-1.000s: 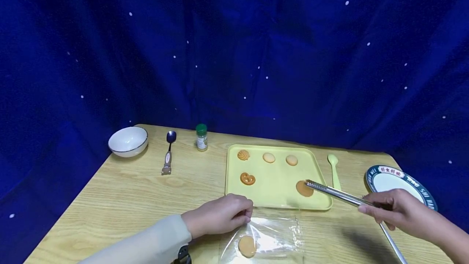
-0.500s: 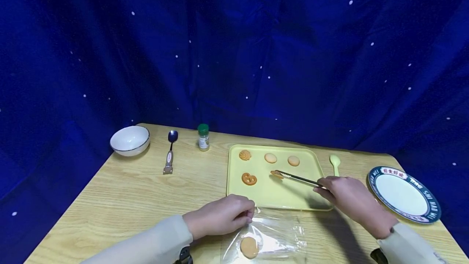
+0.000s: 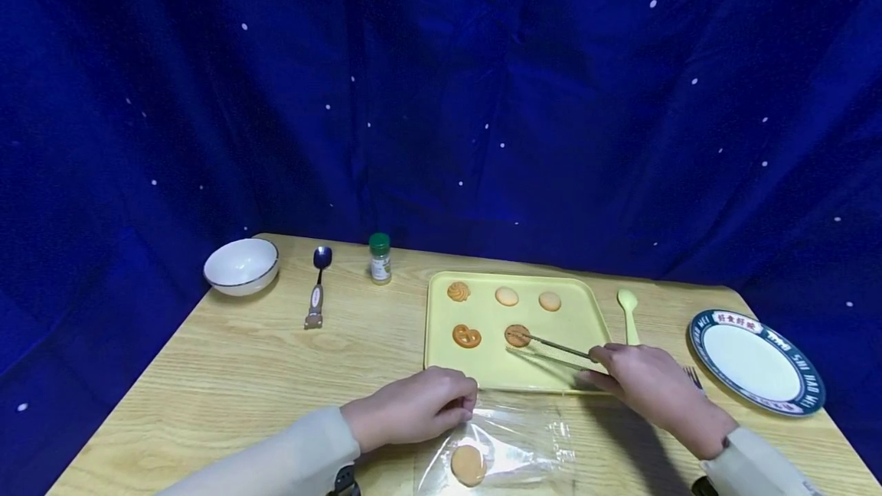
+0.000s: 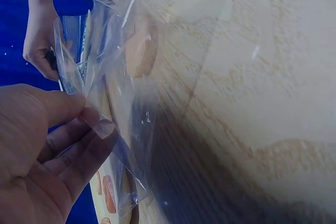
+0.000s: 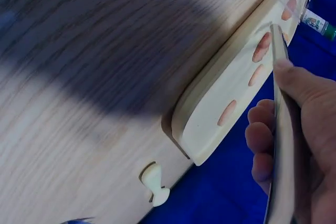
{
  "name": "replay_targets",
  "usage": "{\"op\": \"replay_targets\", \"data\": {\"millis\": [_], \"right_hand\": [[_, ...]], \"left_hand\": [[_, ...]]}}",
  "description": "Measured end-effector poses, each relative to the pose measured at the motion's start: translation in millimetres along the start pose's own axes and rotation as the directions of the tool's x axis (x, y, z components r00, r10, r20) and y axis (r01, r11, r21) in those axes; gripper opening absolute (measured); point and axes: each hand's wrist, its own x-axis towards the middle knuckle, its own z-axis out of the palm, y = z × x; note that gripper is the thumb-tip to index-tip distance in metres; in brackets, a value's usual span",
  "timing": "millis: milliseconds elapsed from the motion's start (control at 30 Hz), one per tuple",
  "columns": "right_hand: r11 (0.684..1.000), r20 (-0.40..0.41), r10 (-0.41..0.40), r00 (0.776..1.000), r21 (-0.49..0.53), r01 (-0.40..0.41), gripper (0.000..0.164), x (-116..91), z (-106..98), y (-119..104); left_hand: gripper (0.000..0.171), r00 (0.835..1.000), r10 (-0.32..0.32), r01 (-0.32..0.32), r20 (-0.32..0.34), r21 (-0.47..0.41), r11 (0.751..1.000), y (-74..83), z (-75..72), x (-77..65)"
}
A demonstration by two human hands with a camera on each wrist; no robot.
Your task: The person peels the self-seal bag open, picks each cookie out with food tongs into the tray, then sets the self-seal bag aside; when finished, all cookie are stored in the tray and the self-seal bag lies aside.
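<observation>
At the tray's near edge my left hand (image 3: 420,408) pinches the opening of a clear plastic bag (image 4: 131,103) between thumb and fingers. Inside the bag lies a round, pale brown cookie (image 3: 468,465). My right hand (image 3: 654,385) grips metal tongs (image 5: 284,140) and reaches over the right part of the yellow tray (image 3: 572,327). The two tong arms stand apart, one tip over a round brown cookie (image 3: 517,335) that lies flat on the tray. Left of that cookie is a pretzel (image 3: 466,336). A swirled cookie (image 3: 458,292) and two pale round cookies (image 3: 506,296) form the back row.
To the tray's right lie a light green spoon (image 3: 628,312) and a fork (image 3: 693,377), beside a green-rimmed plate (image 3: 754,362). A green-capped jar (image 3: 380,259), a dark spoon (image 3: 317,289) and a white bowl (image 3: 241,266) stand or lie on the left.
My right hand has carried the brown cookie leftward with the tongs, from the tray's right front to beside the pretzel. The tong arms have since parted. My left hand has stayed put.
</observation>
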Motion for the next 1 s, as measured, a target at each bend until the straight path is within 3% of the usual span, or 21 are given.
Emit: {"op": "replay_targets", "data": {"millis": [233, 367, 433, 500, 600, 700, 833, 900, 1000], "right_hand": [[0.988, 0.054, 0.08, 0.995, 0.126, -0.086, 0.031, -10, -17, 10], [0.949, 0.057, 0.076, 0.995, 0.301, -0.09, 0.026, -27, -31, 25], [0.905, 0.06, 0.034, 0.998, 0.422, -0.056, 0.025, -39, -36, 36], [0.834, 0.077, -0.023, 0.997, 0.552, -0.023, 0.026, -52, -39, 46], [0.692, 0.142, -0.128, 0.982, 0.722, -0.014, 0.025, -71, -40, 58], [0.569, 0.187, -0.23, 0.955, 0.822, -0.024, 0.024, -85, -35, 61], [0.493, 0.28, -0.302, 0.911, 0.864, -0.102, 0.019, -89, -28, 51], [0.472, 0.315, -0.326, 0.891, 0.871, -0.135, 0.018, -85, -24, 42], [0.418, 0.321, -0.369, 0.872, 0.896, -0.153, 0.017, -77, -15, 30]], "left_hand": [[0.013, 1.0, 0.012, -0.012, -0.003, -0.005, 1.0, -1.9, 2.4, -1.9], [0.013, 1.0, 0.017, -0.017, -0.016, -0.002, 1.0, -3.2, 3.3, -1.0], [0.012, 1.0, 0.014, -0.014, -0.02, 0.0, 1.0, -3.6, 3.2, -0.6], [0.012, 1.0, 0.011, -0.011, -0.022, 0.001, 1.0, -3.5, 2.6, -0.5], [0.012, 1.0, 0.008, -0.008, -0.022, 0.001, 1.0, -3.0, 1.9, -0.3], [0.012, 1.0, 0.009, -0.009, -0.019, -0.002, 1.0, -2.9, 1.7, 0.1], [0.012, 1.0, 0.011, -0.011, -0.018, -0.002, 1.0, -2.8, 1.5, 1.0], [0.013, 1.0, 0.014, -0.014, -0.022, 0.0, 1.0, -2.6, 1.3, 1.4], [0.013, 0.999, 0.025, -0.025, -0.027, 0.003, 1.0, -2.2, 1.4, 2.5]]}}
